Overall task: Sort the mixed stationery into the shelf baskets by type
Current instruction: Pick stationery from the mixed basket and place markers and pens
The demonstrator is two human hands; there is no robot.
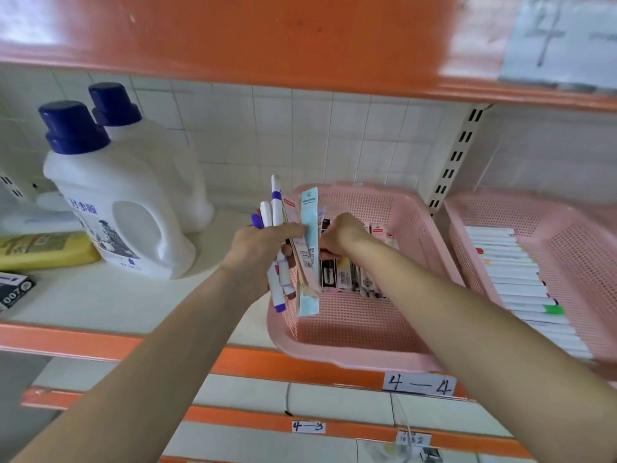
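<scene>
My left hand (263, 245) grips a mixed bundle upright in front of a pink basket (354, 339): white markers with purple caps (274, 208) and flat packets, the front one pale blue (309, 259). My right hand (340, 238) reaches to the bundle's right side and its fingers pinch a packet there, over the basket. Inside that basket lies a row of flat black and white packets (347, 275). A second pink basket (574, 248) to the right holds several white markers (521, 279) laid side by side.
Two large white detergent bottles with blue caps (117, 202) stand on the shelf at the left, with a yellow pack (43, 250) and a dark box (15, 290) beside them. An orange shelf (267, 38) hangs overhead. A label reading 4-4 (419, 384) is on the shelf edge.
</scene>
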